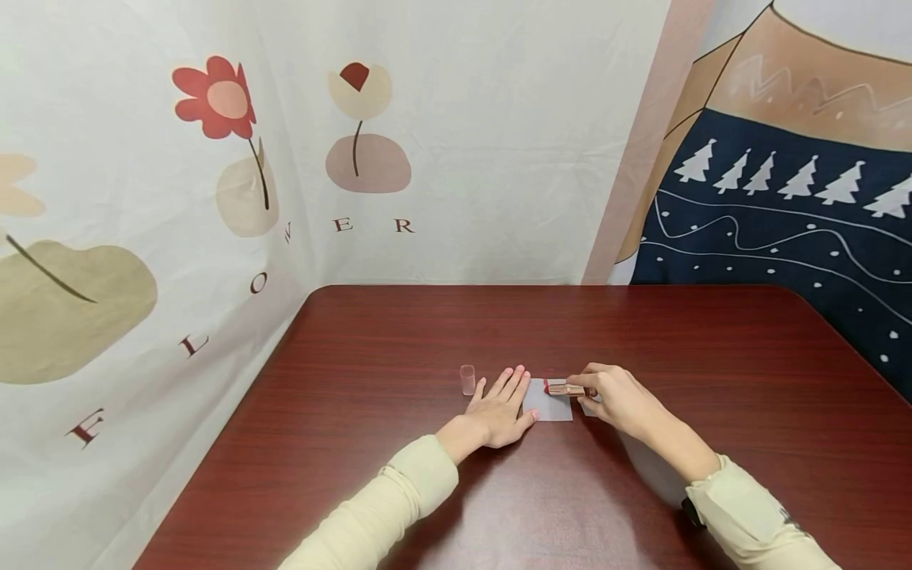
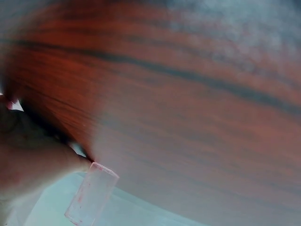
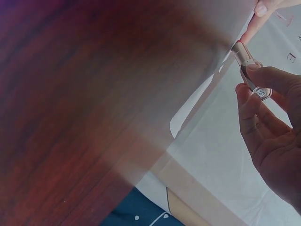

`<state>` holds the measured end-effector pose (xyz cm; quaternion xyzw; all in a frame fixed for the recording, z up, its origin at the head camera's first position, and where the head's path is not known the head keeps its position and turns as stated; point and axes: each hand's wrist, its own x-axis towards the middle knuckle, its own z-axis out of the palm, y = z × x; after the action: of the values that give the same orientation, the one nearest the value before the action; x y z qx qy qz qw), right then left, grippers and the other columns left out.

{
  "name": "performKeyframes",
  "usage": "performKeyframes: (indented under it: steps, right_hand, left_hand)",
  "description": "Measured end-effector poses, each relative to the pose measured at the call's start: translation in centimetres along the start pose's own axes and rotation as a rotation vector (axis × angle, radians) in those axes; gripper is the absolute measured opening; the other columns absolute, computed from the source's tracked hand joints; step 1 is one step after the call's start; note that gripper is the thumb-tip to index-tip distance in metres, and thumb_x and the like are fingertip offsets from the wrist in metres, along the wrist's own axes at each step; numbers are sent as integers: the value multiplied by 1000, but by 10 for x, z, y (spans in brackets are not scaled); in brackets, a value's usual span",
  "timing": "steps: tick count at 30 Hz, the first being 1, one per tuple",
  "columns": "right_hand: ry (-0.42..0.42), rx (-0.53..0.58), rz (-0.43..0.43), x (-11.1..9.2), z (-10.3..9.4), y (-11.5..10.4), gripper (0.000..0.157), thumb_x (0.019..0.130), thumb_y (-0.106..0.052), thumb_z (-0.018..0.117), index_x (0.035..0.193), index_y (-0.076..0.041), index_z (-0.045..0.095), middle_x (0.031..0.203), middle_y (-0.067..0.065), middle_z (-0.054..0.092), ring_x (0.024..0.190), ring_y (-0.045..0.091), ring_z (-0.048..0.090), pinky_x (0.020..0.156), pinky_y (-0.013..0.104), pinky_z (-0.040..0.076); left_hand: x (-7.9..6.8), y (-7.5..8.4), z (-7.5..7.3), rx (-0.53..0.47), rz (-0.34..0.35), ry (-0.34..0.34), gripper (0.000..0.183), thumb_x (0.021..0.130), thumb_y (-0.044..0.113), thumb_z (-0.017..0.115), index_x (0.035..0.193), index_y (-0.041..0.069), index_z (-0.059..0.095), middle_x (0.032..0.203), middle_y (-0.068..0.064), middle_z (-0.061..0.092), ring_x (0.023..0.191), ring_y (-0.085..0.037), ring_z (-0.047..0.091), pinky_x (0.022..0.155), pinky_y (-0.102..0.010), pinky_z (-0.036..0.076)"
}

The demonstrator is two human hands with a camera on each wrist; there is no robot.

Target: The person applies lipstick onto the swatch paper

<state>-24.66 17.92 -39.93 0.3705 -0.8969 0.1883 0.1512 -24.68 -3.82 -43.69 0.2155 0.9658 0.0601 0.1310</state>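
Note:
My right hand (image 1: 621, 400) pinches a lipstick (image 1: 568, 390) with a gold-toned tube between thumb and fingers. Its red tip meets a small pale sheet of paper (image 1: 550, 408), where a red mark shows near the top edge. Flat on the table, my left hand (image 1: 500, 413) spreads its fingers, with the thumb and index finger at the paper's left side. Just left of that hand stands a clear lipstick cap (image 1: 467, 380); the left wrist view shows reddish smears on the cap (image 2: 91, 194). In the right wrist view, the lipstick (image 3: 242, 54) points toward the left hand's fingers.
Everything lies on a dark red wood-grain table (image 1: 399, 340). Another pale piece (image 1: 590, 407) shows partly under the right hand. Behind the table hang a white cloth with printed flowers (image 1: 456, 142) and a dark blue cloth with printed trees (image 1: 769, 222).

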Motion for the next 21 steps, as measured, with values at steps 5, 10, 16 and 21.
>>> performKeyframes:
  steps: [5, 10, 16, 21]
  right_hand:
    - [2, 8, -7, 0, 0, 0, 24, 70, 5, 73, 94, 1, 71, 78, 4, 61, 61, 12, 56, 53, 22, 45]
    - [-1, 9, -12, -1, -2, -1, 24, 70, 6, 74, 93, 1, 71, 78, 3, 61, 62, 12, 56, 53, 22, 45]
    - [-2, 21, -12, -1, -2, 0, 23, 70, 6, 73, 93, -1, 72, 77, 2, 60, 61, 11, 54, 53, 22, 44]
    - [-1, 23, -12, -1, -2, 0, 24, 69, 6, 74, 91, -2, 72, 75, 0, 58, 60, 11, 52, 53, 22, 44]
  left_hand:
    - [-4, 2, -6, -11, 4, -7, 66, 98, 51, 24, 151, 17, 5, 156, 5, -1, 140, -11, -4, 110, -45, 3]
    - [-5, 3, -7, -14, 5, -3, 66, 98, 51, 24, 151, 16, 5, 156, 4, -1, 140, -11, -3, 110, -45, 3]
    - [-7, 4, -10, -3, 4, -3, 66, 98, 51, 24, 151, 16, 7, 156, 4, 1, 140, -11, -1, 110, -44, 5]
    - [-7, 5, -11, 2, 2, -7, 66, 98, 51, 25, 151, 17, 8, 156, 4, 2, 141, -11, 0, 110, -45, 6]
